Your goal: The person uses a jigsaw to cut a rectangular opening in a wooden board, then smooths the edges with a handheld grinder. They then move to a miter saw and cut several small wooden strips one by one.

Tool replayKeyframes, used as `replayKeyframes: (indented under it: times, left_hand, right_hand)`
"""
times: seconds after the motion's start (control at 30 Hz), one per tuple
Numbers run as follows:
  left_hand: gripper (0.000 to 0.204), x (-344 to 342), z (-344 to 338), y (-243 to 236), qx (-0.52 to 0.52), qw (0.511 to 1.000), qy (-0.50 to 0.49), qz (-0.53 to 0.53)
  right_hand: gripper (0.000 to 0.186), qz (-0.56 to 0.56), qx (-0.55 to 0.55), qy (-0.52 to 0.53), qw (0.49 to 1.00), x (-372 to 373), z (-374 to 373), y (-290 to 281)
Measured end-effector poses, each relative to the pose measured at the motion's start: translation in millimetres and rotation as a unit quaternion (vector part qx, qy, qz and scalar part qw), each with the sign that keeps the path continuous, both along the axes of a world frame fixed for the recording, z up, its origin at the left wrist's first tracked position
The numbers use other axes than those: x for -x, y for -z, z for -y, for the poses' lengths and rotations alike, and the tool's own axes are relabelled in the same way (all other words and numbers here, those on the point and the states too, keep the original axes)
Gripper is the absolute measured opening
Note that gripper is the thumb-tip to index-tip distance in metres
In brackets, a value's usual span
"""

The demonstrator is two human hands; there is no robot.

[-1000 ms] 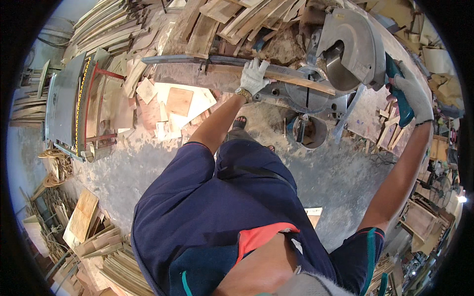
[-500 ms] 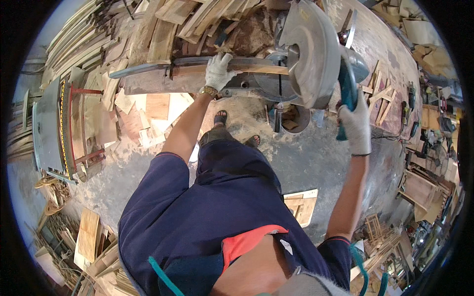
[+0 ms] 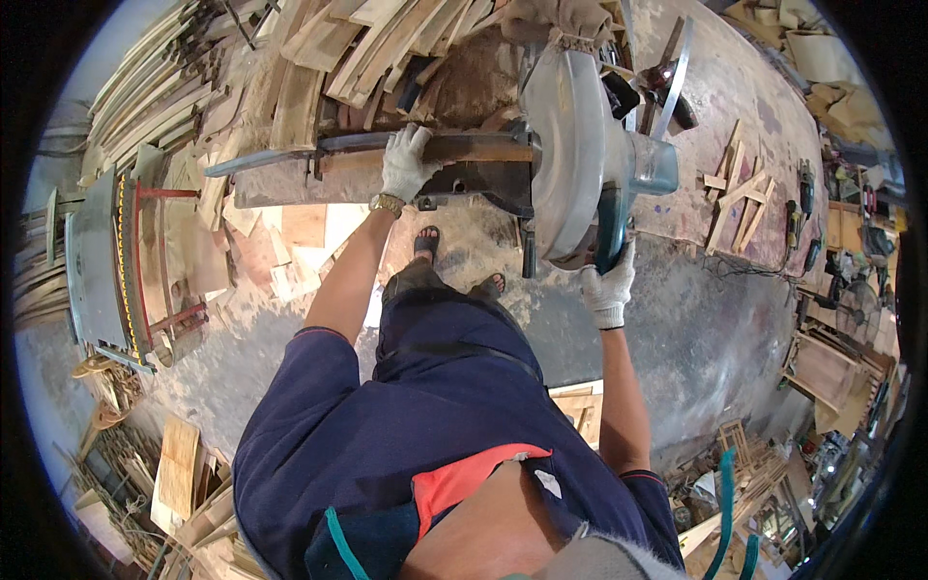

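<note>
A miter saw [image 3: 572,145] with a grey blade guard stands before me on the bench, its head lowered across the work. My right hand [image 3: 610,290], in a white knit glove, is closed around the teal handle [image 3: 613,224] at its near end. My left hand [image 3: 407,162], gloved too and with a watch at the wrist, grips a long wooden strip [image 3: 483,149] and holds it along the fence [image 3: 275,158]. The strip's right end goes under the saw head, so the blade and the cutting spot are hidden.
Stacked boards [image 3: 377,48] lie behind the fence. Crossed wood strips [image 3: 742,198] and hand tools rest on the bench at right. Offcuts [image 3: 304,227] are on the floor below the fence. A grey-topped machine [image 3: 97,261] with red bars stands at left.
The saw head has come down toward me and now covers the strip's right end. My right hand moved left and nearer with the handle. My left hand stays on the strip.
</note>
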State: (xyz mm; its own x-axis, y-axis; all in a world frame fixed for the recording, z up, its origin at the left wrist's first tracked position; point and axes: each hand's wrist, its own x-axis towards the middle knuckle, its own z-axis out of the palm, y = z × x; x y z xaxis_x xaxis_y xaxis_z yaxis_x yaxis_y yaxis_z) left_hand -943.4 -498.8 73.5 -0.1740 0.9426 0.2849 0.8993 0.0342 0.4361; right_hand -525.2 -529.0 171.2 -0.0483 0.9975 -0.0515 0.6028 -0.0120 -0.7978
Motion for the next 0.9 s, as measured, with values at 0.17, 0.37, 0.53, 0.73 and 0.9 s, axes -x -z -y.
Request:
replayKeyframes:
  times: [0.17, 0.37, 0.53, 0.73, 0.9]
  left_hand:
    - [0.066, 0.2, 0.7, -0.3, -0.002, 1.0, 0.005, -0.008]
    - [0.073, -0.3, 4.8, -25.5, 0.042, 0.998, 0.027, -0.022]
    - [0.071, 4.7, 38.1, -25.5, -0.031, 0.999, -0.023, -0.031]
    - [0.04, -6.5, 106.8, -14.2, -0.002, 0.994, 0.069, -0.085]
    - [0.04, -43.8, 187.4, -19.9, 0.086, 0.996, -0.001, 0.003]
  right_hand:
    - [0.084, -0.041, -0.044, 0.008, 0.998, 7.0, 4.3, 15.0]
    - [0.062, 0.021, -0.013, -0.039, 0.999, 27.9, -23.9, -122.6]
    - [0.04, -0.018, 0.033, -0.111, 0.993, 42.2, -85.4, -236.8]
    - [0.042, -0.231, 0.148, -0.161, 0.948, 29.3, -162.3, -255.5]
    - [0.032, -0.125, -0.128, 0.04, 0.983, 20.2, -207.8, -44.6]
